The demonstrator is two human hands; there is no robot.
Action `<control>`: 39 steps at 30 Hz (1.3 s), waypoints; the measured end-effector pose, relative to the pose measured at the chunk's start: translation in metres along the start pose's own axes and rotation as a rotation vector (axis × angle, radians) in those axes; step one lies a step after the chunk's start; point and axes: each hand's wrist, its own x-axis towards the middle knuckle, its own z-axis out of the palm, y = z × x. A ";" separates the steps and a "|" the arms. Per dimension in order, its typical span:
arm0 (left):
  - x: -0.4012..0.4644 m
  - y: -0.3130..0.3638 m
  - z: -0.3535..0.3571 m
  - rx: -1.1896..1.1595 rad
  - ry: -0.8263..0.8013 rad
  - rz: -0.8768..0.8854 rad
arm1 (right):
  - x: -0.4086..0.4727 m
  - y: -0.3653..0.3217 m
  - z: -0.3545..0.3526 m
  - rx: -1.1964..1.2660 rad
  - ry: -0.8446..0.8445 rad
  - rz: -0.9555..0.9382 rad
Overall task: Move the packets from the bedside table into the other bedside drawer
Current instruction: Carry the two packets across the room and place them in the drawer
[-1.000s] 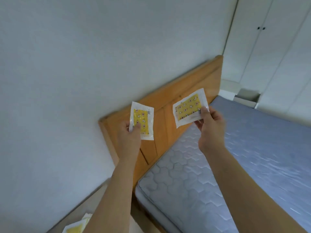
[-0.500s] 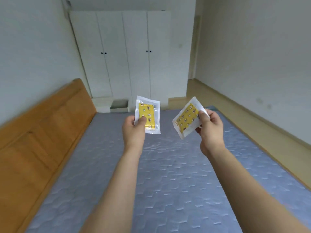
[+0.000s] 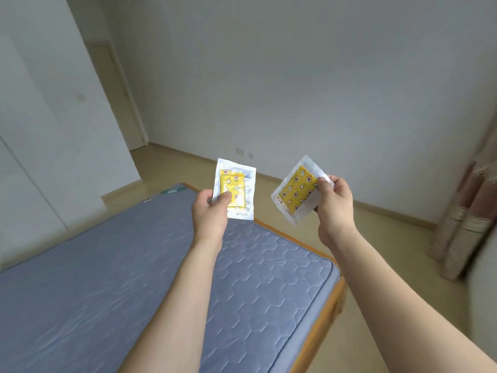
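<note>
I hold two clear packets with yellow patterned contents out in front of me, above the foot corner of the bed. My left hand (image 3: 211, 211) pinches the lower left corner of one packet (image 3: 236, 188), which stands upright. My right hand (image 3: 334, 203) pinches the right edge of the other packet (image 3: 295, 191), which is tilted. Neither bedside table nor any drawer is in view.
A blue quilted mattress (image 3: 134, 278) on an orange wooden bed frame (image 3: 326, 308) fills the lower left. Beyond it lie a tan floor (image 3: 376, 254), a white wall and a closed door (image 3: 122, 98). A patterned curtain (image 3: 468, 219) hangs at the right; white wardrobe doors stand at the left.
My view has swung right, from the headboard, across the wardrobe, to the foot of the bed and the far wall. Both hands still hold their packets.
</note>
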 end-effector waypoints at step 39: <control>0.344 -0.101 0.810 -0.001 -0.348 -0.069 | 0.809 -0.064 -0.300 -0.085 0.320 0.067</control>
